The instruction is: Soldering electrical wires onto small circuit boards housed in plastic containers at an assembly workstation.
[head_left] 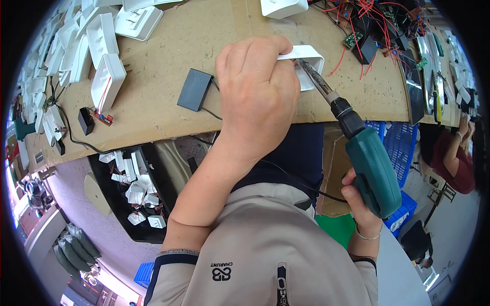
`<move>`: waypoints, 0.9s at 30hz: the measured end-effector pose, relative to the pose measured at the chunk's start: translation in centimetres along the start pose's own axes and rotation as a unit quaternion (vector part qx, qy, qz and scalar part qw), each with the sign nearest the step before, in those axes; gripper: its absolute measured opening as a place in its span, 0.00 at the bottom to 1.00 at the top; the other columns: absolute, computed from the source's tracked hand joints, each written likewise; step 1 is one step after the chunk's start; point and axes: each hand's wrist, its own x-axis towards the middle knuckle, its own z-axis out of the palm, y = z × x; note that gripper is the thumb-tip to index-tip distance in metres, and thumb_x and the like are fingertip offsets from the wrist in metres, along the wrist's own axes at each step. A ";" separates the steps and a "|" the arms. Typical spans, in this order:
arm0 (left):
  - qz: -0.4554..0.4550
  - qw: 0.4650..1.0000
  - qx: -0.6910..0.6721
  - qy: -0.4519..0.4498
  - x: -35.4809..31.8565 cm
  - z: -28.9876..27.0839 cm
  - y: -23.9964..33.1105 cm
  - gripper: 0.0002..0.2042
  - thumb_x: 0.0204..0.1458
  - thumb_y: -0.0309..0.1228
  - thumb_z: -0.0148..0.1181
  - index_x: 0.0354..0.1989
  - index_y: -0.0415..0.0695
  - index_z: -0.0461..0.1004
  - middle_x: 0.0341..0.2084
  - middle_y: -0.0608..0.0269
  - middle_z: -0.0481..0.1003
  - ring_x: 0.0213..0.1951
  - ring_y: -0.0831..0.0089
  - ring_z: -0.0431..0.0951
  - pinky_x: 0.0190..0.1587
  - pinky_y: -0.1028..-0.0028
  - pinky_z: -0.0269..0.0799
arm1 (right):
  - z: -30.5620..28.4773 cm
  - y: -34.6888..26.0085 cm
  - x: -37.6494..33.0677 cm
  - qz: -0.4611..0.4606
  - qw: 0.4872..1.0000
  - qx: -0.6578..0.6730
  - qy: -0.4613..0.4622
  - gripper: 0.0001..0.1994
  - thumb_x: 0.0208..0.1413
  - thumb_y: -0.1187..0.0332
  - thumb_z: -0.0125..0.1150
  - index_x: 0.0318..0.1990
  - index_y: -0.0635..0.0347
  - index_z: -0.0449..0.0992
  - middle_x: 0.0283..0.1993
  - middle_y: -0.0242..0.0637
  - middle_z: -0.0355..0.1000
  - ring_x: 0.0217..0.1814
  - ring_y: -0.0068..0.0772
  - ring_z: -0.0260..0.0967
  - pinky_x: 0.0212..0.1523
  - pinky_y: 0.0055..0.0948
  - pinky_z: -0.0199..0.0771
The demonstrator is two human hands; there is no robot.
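Observation:
My left hand [258, 92] is closed around a white plastic housing [312, 55], held over the cardboard-covered table. Its open side faces right, and my fingers cover much of it. My right hand [361, 204] grips a green pistol-shaped soldering gun [375, 171] with a black collar and a metal barrel. The barrel slants up and left, its tip at the opening of the housing. Whether the tip touches anything inside is hidden. Left of my left hand lies a dark grey box [195, 90] with a black cable.
White housings [104, 38] crowd the table's left. Black modules with red wires [365, 30] heap at the far right. A small red circuit board [103, 117] lies near the front edge. Below stands a black bin [148, 227] with white parts. Another person [454, 158] sits right.

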 end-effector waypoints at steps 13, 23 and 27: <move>-0.001 1.000 0.000 -0.013 -0.1 0.0 0.1 0.02 0.37 0.20 0.54 0.20 0.37 0.69 0.35 0.62 0.71 0.39 0.64 0.69 0.43 0.64 0.61 | -0.2 -0.9 0.1 0.008 0.999 -0.038 0.003 0.34 0.39 0.65 0.74 0.54 0.72 0.66 0.46 0.46 0.74 0.41 0.35 0.75 0.40 0.25 0.74; 0.006 1.000 0.004 -0.015 0.1 -0.1 0.1 0.02 0.37 0.21 0.54 0.20 0.37 0.68 0.35 0.61 0.71 0.39 0.63 0.69 0.43 0.64 0.60 | 0.0 -0.8 0.6 -0.026 1.000 -0.010 -0.014 0.33 0.40 0.68 0.74 0.54 0.72 0.66 0.38 0.42 0.75 0.32 0.26 0.73 0.33 0.20 0.73; 0.005 1.000 0.000 -0.009 0.1 0.0 0.1 0.02 0.37 0.20 0.54 0.20 0.37 0.68 0.35 0.61 0.71 0.39 0.63 0.69 0.42 0.64 0.60 | 0.0 -0.9 0.6 -0.047 0.999 -0.010 -0.015 0.33 0.40 0.70 0.73 0.54 0.73 0.65 0.36 0.41 0.75 0.31 0.26 0.73 0.32 0.20 0.72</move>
